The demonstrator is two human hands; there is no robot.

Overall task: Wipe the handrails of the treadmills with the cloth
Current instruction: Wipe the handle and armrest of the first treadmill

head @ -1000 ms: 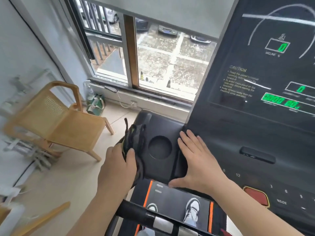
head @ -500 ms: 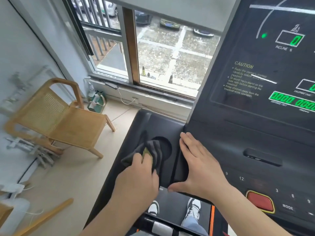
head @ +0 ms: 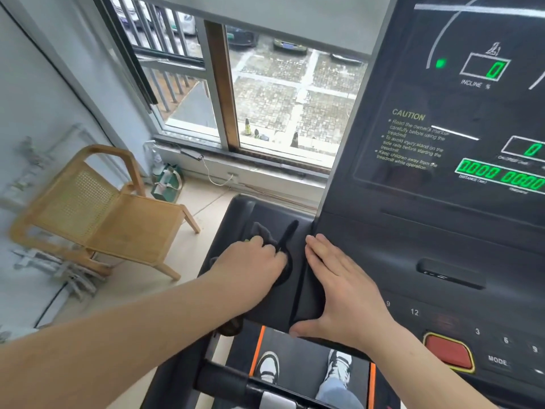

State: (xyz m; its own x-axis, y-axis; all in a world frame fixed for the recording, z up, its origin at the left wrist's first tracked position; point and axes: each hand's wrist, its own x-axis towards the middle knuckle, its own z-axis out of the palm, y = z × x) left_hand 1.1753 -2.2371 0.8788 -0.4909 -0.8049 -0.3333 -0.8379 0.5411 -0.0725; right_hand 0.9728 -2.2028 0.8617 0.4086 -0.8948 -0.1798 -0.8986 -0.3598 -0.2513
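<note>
My left hand presses a dark cloth onto the black left tray of the treadmill console, over the round cup recess. Part of the cloth sticks up past my fingers. My right hand lies flat and open on the console beside the tray, thumb hooked over the near edge. A black handrail bar with a silver sensor runs across the bottom of the view, below both arms.
The lit display panel rises at the right, with a red stop button near my right wrist. A wooden cane chair stands on the floor at left. A window lies ahead. My shoes stand on the belt.
My left hand has carried the cloth from the tray's left edge onto the tray and pushed it forward over the cup recess. My right hand has stayed in place.
</note>
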